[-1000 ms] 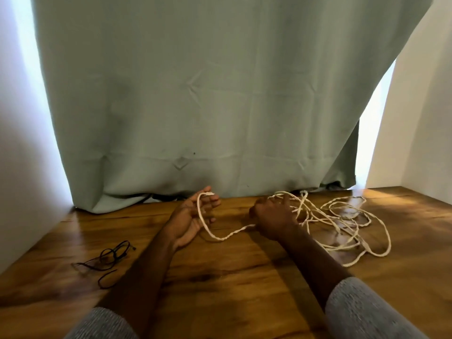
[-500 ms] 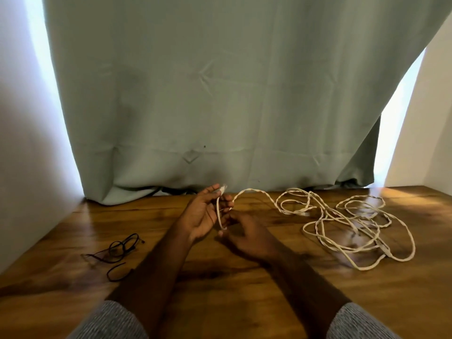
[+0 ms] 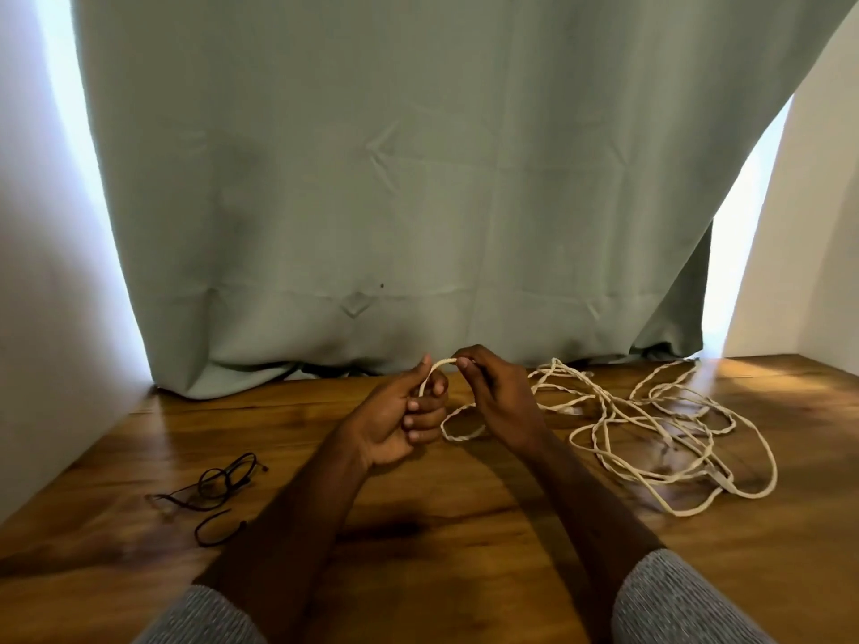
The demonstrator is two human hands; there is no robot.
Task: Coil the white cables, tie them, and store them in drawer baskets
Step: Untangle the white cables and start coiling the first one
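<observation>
White twisted cable (image 3: 650,439) is laid in a loose tangle on the wooden tabletop (image 3: 465,527), to the right of both hands. The cable is made up of thin cream-white strands wound around each other, and its loops overlap irregularly; no tie is seen on it. Part of the tangle is lit by a warm patch of light near the right edge of the table.

One end section of the cable is raised off the surface and is held between the two hands. The left hand (image 3: 395,420) is turned palm-up, with its fingers curled inward; a small arch of cable is pinched between its thumb and forefinger. The right hand (image 3: 499,402) is held just beside it, knuckles up, and the same arch is gripped at its fingertips. Below the hands, a small loop (image 3: 460,432) of the cable is rested on the wood between the wrists. From there the cable is led back behind the right hand to the main tangle.

A thin black cord (image 3: 209,490) is laid on the tabletop well to the left of the hands, apart from the white cable. A grey-green curtain (image 3: 395,178) is hung behind the table, its hem resting on the rear edge. Grey knitted sleeves (image 3: 674,601) are visible at the forearms.
</observation>
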